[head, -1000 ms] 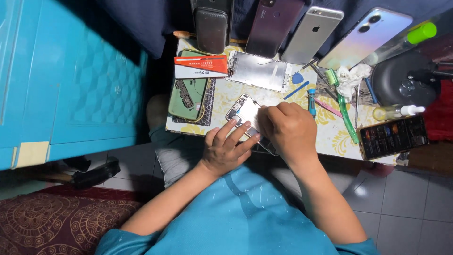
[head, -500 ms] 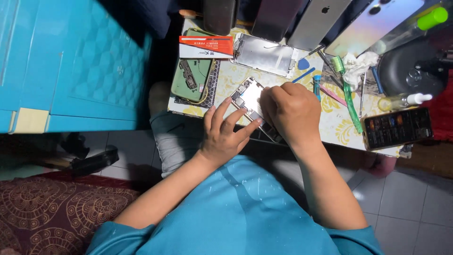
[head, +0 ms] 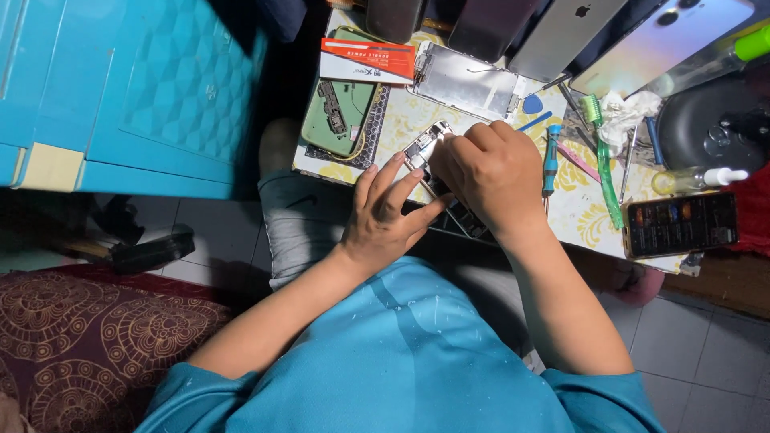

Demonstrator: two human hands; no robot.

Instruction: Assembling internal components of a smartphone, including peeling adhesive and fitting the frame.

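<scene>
An opened phone (head: 427, 152) with bare metal insides lies at the near edge of a small table (head: 577, 212) with a yellow patterned cover. My left hand (head: 385, 212) rests on the phone's near side, fingers spread and pressing it down. My right hand (head: 489, 172) is curled over the phone's right part, fingers closed; what it pinches is hidden under the knuckles. A green phone back (head: 337, 116) with a circuit board lies to the left, and a silver phone frame (head: 465, 80) lies behind.
Several phones (head: 561, 32) lean at the table's back. A blue screwdriver (head: 551, 160), green toothbrush (head: 601, 152), small spray bottle (head: 698, 178), lit phone (head: 680, 224) and orange-white box (head: 369, 60) lie around. A turquoise cabinet (head: 136, 88) stands left; tiled floor and patterned rug below.
The view has shifted, so the table sits higher and nearer in frame. My hands stay on the opened phone; the left fingers have spread a little further along its edge.
</scene>
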